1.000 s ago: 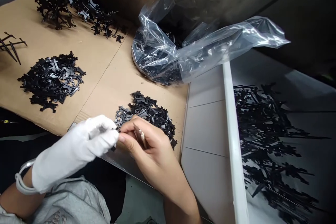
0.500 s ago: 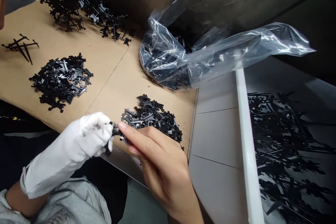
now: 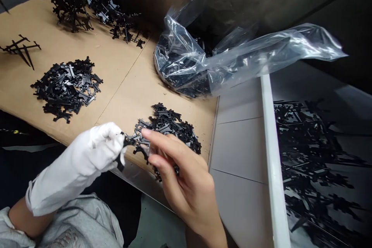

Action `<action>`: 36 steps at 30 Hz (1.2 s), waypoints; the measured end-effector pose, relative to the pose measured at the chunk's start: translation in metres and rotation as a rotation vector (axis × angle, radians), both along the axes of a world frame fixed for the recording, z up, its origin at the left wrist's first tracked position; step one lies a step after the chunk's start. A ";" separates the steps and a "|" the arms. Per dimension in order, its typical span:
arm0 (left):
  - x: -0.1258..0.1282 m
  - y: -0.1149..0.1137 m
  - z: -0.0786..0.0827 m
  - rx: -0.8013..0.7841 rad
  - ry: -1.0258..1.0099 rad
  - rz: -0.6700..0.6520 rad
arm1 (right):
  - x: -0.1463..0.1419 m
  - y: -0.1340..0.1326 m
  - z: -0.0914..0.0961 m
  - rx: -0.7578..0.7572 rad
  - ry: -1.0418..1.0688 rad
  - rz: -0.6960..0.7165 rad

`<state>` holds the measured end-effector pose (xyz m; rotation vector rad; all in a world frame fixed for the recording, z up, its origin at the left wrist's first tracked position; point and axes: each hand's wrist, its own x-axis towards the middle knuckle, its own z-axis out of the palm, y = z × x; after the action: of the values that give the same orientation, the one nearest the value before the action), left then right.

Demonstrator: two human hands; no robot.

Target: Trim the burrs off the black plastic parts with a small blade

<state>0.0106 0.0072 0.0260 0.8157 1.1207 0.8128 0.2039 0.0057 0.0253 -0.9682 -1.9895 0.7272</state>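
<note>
My left hand (image 3: pixel 99 151), in a white glove, is closed on a small black plastic frame of parts (image 3: pixel 125 144) at the cardboard's front edge. My bare right hand (image 3: pixel 177 174) hovers just right of it, over the near pile of small black plastic pieces (image 3: pixel 171 126). Its fingers are curled and pinch a small black piece (image 3: pixel 143 149) against the thumb. A second pile of the same pieces (image 3: pixel 66 87) lies to the left on the cardboard sheet (image 3: pixel 122 81).
A clear plastic bag (image 3: pixel 221 62) holding black parts lies behind the near pile. Tangled black sprues (image 3: pixel 87 6) are heaped at the back left, and a few loose sprues (image 3: pixel 20 48) lie at the far left. A white bin (image 3: pixel 267 143) of black scrap stands on the right.
My right hand has pulled away from the gloved hand, moving right toward the near pile with a small piece broken off the frame. The gloved hand stays put.
</note>
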 end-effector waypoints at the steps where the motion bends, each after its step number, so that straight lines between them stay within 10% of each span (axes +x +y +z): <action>1: 0.000 0.001 0.002 -0.015 -0.012 0.011 | 0.000 0.000 0.001 0.003 0.003 0.035; 13: 0.000 0.000 -0.003 0.038 -0.032 0.034 | -0.009 0.002 -0.003 -0.007 0.016 0.198; 28: 0.029 0.012 -0.021 0.120 -0.077 -0.101 | -0.001 0.000 -0.001 -0.071 -0.175 -0.084; 36: -0.014 0.021 -0.026 0.429 0.706 -0.057 | 0.016 0.011 -0.009 -0.003 -0.384 -0.189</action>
<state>-0.0034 0.0283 0.0000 1.5657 1.5496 0.7434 0.2200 0.0171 0.0164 -1.3580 -2.1796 0.4643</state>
